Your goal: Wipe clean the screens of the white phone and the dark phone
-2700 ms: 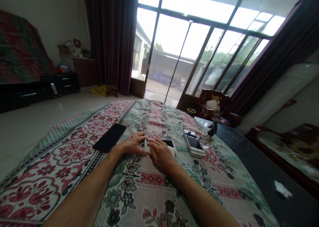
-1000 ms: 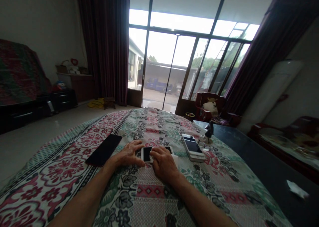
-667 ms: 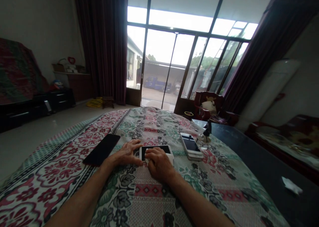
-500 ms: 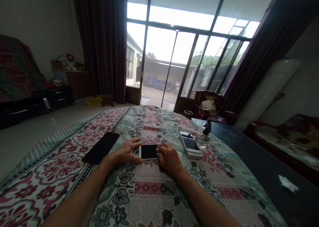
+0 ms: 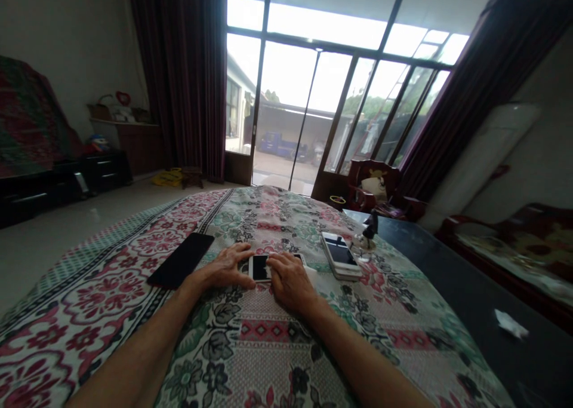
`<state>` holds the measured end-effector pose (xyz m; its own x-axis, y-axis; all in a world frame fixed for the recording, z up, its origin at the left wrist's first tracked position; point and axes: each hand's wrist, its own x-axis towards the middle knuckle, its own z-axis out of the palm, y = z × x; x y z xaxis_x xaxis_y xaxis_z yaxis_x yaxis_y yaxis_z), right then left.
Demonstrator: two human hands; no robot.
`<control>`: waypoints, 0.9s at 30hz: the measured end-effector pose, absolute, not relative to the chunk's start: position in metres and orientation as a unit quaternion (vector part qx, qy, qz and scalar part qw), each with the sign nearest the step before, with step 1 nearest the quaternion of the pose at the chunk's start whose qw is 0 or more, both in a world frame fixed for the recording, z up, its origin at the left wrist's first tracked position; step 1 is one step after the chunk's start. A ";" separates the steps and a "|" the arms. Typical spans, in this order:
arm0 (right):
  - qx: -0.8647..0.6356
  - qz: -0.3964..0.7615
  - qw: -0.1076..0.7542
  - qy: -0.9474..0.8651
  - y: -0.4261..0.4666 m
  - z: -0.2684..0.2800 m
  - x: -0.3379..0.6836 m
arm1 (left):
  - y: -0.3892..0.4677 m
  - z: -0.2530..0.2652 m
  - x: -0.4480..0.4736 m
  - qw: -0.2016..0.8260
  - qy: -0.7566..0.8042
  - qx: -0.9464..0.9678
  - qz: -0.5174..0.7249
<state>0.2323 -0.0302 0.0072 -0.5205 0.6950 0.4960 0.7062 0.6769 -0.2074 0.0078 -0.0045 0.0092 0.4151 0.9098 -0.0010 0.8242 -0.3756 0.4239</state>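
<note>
White phone lies flat on the tablecloth. Left hand: spread, bracketing its left end. Right hand: across it, can't tell if pinching anything. Risk: hard sideways push plus weak left hold could skid it.

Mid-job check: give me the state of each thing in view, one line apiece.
White phone: flat, screen up, dark, partly covered
Left hand: spread at the phone's left end
Right hand: fingers bent over the screen
White tissue or cloth: partly hidden by that hand
Black slab: lying flat
Stacked phones: top screen up, dark
Curtains: drawn apart
</note>
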 end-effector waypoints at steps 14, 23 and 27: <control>-0.501 -0.046 0.287 -0.815 -0.020 0.007 0.256 | -0.009 0.018 0.010 0.200 0.532 0.816 0.107; -0.285 0.059 0.258 -0.921 -0.044 0.009 0.226 | -0.010 0.018 0.010 0.184 0.524 0.826 0.094; -0.287 0.077 0.277 -0.914 -0.042 0.007 0.223 | -0.008 0.017 0.010 0.182 0.528 0.825 0.083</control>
